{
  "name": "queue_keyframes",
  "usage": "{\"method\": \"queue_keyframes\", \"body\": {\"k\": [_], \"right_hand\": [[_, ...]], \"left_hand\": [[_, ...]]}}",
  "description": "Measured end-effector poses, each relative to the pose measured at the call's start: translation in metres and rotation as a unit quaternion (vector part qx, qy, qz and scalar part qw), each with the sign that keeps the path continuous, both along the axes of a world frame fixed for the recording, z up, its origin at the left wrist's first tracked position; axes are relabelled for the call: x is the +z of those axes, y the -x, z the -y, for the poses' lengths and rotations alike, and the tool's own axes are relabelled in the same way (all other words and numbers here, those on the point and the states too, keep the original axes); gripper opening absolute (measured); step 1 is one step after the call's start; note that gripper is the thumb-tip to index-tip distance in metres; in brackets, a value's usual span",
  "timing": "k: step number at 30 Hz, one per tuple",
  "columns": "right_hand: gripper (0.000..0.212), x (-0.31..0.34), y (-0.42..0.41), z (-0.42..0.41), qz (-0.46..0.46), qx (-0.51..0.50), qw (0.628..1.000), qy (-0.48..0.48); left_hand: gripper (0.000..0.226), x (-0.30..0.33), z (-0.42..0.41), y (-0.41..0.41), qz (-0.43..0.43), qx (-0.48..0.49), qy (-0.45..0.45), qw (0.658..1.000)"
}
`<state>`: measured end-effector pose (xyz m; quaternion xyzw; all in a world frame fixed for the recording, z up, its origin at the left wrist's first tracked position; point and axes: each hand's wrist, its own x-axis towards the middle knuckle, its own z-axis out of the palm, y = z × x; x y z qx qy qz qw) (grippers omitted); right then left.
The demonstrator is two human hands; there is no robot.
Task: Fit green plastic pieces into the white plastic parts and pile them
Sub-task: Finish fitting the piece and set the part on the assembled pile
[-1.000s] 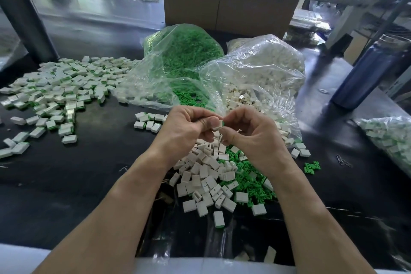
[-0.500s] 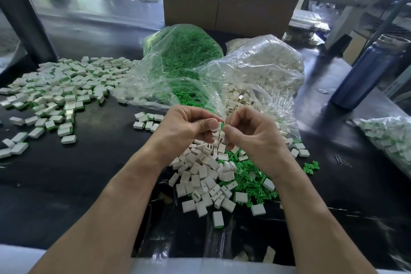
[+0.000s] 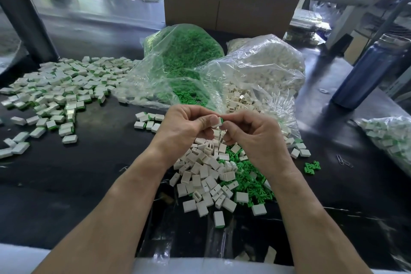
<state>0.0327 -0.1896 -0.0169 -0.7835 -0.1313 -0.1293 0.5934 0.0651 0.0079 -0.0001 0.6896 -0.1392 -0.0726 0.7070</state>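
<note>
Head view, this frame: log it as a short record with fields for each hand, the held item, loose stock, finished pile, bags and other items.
left hand: left hand pinches the held part
right hand: right hand pinches the same part from the other side
held item: white part with green showing at its top edge
loose stock: white shells and green inserts heaped under the hands
finished pile: assembled pieces spread at far left
bags: green bag, white bag, both behind the hands
other: blue bottle at right; paper clips
</note>
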Motion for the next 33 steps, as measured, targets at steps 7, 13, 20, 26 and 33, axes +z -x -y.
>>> {"method": "queue_keyframes", "body": {"k": [7,13,20,26,33], "right_hand": [[0.016,0.004,0.003,-0.003,0.055,-0.049,0.99,0.124],[0.012,0.007,0.004,-0.008,0.099,-0.086,0.978,0.164],[0.015,0.004,0.001,-0.015,0.119,-0.125,0.974,0.145],[0.019,0.006,0.004,-0.012,0.083,-0.072,0.988,0.105],[0.018,0.005,0.003,-0.01,0.055,-0.033,0.994,0.088]], "left_hand": [[0.011,0.001,-0.001,0.0,-0.002,-0.011,-0.009,1.0],[0.004,0.001,0.003,0.002,0.005,-0.002,-0.011,1.0],[0.009,-0.001,0.006,0.001,0.002,0.018,0.001,1.0],[0.007,-0.002,0.007,0.002,0.004,0.031,0.002,1.0],[0.005,-0.004,0.009,0.002,0.008,0.037,-0.003,0.999]]}}
